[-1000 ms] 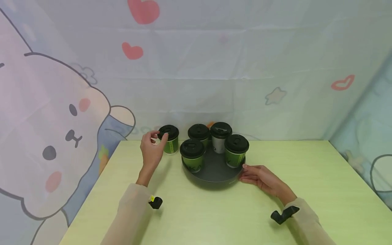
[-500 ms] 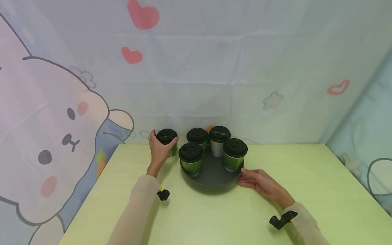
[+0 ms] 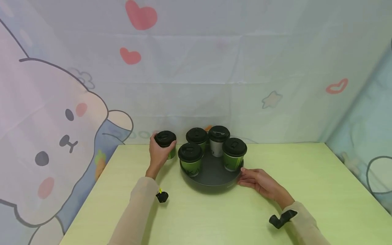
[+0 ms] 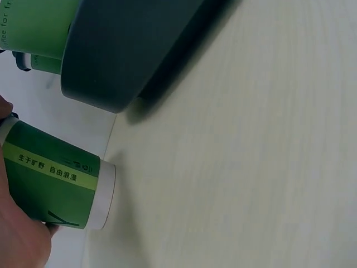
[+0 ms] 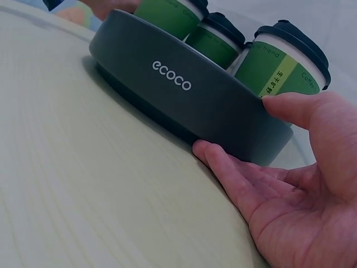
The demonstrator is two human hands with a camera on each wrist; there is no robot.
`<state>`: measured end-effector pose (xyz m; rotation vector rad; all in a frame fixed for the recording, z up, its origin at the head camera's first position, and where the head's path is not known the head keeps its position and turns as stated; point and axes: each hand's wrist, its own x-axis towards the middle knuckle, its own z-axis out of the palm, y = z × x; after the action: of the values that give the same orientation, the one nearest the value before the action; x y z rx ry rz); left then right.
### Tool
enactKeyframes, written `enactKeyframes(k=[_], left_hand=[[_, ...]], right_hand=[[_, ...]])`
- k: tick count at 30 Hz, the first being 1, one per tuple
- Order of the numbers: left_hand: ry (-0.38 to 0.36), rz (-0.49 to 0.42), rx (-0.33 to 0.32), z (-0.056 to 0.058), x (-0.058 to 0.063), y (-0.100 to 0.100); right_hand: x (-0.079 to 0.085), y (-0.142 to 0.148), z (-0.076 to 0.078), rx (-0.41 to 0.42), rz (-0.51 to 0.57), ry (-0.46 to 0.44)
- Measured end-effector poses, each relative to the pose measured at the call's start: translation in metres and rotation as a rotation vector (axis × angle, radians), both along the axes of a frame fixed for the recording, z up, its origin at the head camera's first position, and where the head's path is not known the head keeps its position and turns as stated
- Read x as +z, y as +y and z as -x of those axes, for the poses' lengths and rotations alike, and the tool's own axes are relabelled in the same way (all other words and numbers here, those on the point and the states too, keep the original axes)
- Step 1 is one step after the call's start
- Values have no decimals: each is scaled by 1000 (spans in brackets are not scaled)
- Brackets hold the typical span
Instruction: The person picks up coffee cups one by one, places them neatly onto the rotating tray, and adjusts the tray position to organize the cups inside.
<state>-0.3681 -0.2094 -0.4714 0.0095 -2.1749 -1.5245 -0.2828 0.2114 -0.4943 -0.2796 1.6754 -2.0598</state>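
Note:
My left hand (image 3: 157, 155) grips a green paper coffee cup (image 4: 53, 176) with a black lid (image 3: 165, 137), thumb and fingers on either side just below the lid. This cup is upright at the table's back edge, left of a round dark grey tray (image 3: 211, 175). Several lidded coffee cups stand on the tray: a green one (image 3: 190, 166) at front left, another green one (image 3: 233, 161) at right, and a white one (image 3: 216, 149) behind. My right hand (image 3: 263, 183) holds the tray's right side, thumb at the rim and fingers (image 5: 228, 173) at its lower edge.
The pale yellow-green table (image 3: 214, 217) ends at a hanging cloth backdrop (image 3: 190, 75) printed with hearts and a cartoon bear. Black wrist cameras (image 3: 283, 219) sit on both sleeves. A gap separates the held cup from the tray.
My left hand has moved right and closed around the lone cup, which it was beside a second ago. The right hand stays at the tray. The head view has shifted slightly.

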Motion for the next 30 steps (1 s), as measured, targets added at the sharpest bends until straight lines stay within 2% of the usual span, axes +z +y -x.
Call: enactKeyframes(k=[10,16,22,30], left_hand=[[22,22,27,-8,-4,-2],[24,19,34,-18,2,-5],[27,18,-9,-36,26,-7],[83,37,-95,-74,71,-12]], right_hand=[[-1,0,0,-12,3,10],[-1,-1,0,-23,-5,10],[-1,0,-1,-25,-11,8],[2,0,-1,-9,-16,16]])
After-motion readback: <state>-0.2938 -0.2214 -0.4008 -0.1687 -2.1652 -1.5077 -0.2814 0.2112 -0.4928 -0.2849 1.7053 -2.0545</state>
